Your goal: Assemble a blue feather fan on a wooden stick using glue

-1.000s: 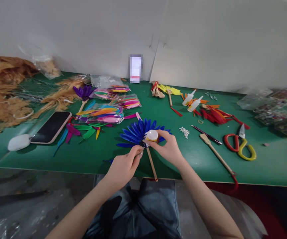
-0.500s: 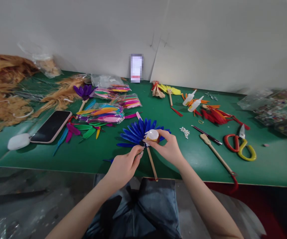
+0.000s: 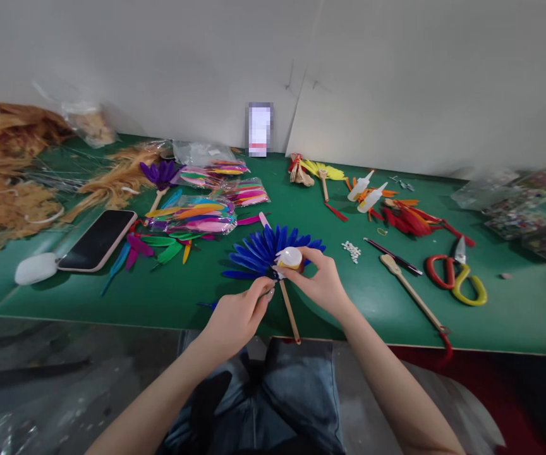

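A fan of deep blue feathers lies spread on the green table, its thin wooden handle pointing toward me. Over the feathers' base, my right hand grips a small white glue bottle, tipped so its round bottom faces up. The nozzle is hidden behind the fingers. My left hand is pinched closed at the fan's base, just left of the handle; whatever lies between its fingertips is too small to make out. A loose blue feather lies beside the left wrist.
Right of the fan are small white beads, a pen, a bare wooden stick and scissors. Two more glue bottles lie farther back. Leftward are bagged coloured feathers, a phone and a white case.
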{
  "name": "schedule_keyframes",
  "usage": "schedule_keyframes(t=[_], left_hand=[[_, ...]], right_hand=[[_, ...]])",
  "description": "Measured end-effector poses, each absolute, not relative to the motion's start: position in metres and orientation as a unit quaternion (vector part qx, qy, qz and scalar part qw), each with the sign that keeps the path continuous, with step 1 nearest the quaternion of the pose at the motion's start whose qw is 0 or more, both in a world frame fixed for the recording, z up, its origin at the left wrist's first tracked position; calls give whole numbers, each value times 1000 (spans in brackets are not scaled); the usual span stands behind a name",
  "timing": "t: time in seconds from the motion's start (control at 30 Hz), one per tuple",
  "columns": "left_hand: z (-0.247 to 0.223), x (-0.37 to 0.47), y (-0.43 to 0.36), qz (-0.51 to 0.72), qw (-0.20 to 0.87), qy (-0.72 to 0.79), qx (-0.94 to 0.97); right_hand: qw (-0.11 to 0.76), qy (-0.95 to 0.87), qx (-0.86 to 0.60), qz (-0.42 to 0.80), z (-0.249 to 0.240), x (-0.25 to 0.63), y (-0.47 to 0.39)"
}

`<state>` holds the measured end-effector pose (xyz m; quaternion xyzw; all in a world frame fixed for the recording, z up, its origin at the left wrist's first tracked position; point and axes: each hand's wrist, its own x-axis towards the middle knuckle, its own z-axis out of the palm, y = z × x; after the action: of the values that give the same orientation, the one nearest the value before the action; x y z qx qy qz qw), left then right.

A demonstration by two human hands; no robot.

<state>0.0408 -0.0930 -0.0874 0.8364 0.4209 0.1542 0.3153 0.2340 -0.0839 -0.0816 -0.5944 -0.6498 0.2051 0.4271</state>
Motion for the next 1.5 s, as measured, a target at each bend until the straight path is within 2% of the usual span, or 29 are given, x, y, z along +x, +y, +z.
schedule_keyframes(t=[1.1,1.27,1.37,1.5], left_hand=[[-88,39,-94,145,304,415,845],[-86,39,-92,197,255,474,820],[-83,42,-91,164,205,499,826],[-80,47,-95,102,140,458,872]], right_hand=[[420,-650,-601,202,-81,234,-84],[417,-651,-602,198,-81,235,-84],[418,-650,-603,196,-82,235,-84],[418,-649,-605,198,-83,235,-83]])
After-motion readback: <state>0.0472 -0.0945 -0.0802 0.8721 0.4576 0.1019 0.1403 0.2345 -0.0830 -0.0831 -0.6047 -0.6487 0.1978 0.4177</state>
